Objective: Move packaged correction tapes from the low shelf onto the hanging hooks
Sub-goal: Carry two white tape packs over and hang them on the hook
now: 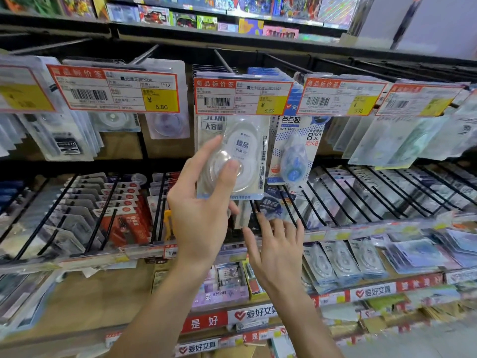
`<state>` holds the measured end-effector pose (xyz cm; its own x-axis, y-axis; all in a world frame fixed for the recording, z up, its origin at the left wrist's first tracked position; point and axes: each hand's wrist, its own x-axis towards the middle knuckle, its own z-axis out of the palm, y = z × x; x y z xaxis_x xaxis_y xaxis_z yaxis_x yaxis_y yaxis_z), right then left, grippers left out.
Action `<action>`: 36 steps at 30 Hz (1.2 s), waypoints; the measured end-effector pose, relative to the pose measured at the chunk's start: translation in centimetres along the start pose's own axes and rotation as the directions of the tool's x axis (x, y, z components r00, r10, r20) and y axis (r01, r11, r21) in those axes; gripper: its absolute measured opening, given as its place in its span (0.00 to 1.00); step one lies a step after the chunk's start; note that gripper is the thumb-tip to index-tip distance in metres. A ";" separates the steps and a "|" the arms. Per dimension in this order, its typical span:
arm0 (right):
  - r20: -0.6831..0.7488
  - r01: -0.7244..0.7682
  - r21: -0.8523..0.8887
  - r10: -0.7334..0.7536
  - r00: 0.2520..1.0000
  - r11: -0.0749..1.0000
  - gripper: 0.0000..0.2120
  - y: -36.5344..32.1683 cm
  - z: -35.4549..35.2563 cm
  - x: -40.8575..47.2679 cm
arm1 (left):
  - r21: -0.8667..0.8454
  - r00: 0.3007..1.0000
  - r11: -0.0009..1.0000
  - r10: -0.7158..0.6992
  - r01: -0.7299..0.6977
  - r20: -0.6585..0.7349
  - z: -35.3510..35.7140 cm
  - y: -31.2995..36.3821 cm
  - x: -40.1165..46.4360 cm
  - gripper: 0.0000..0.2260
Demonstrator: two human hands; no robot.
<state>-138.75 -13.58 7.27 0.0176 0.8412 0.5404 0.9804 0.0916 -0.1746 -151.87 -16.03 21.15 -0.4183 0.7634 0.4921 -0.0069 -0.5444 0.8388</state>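
Note:
A packaged correction tape (240, 151), a clear blister on a pale card, hangs at the middle hook under the red and yellow price tag (242, 96). My left hand (204, 202) holds the pack from its left side, thumb pressed on the blister front and fingers behind the card. My right hand (277, 249) hovers lower right with fingers spread, holding nothing. More correction tape packs (340, 262) lie on the low shelf at the right.
A blue dot-tape pack (294, 151) hangs just right of the held pack. Other hooks carry packs (64, 140) left and right. Black wire dividers (361, 195) line the middle shelf. Erasers and small boxes (222, 285) fill the low shelf under my arms.

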 end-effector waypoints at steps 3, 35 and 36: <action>0.015 -0.006 0.001 0.006 1.000 1.000 0.32 0.0 0.0 0.1 | 0.008 1.000 1.000 -0.011 0.011 -0.019 -0.1 -0.7 -0.8 0.14; 0.015 -0.005 0.017 0.005 1.000 1.000 0.32 0.0 -0.2 -0.1 | -0.022 0.989 0.996 -0.092 0.090 -0.119 -0.3 -0.5 -2.3 0.15; 0.021 -0.005 0.014 0.004 1.000 1.000 0.32 0.0 -0.2 -0.1 | -0.024 0.988 0.995 -0.100 0.098 -0.117 -0.3 -0.4 -2.3 0.15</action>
<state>-138.71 -13.76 7.41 0.0178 0.8527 0.5220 0.9774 0.0951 -0.1887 -151.16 -17.70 19.58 -0.5194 0.7679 0.3749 -0.0693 -0.4751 0.8772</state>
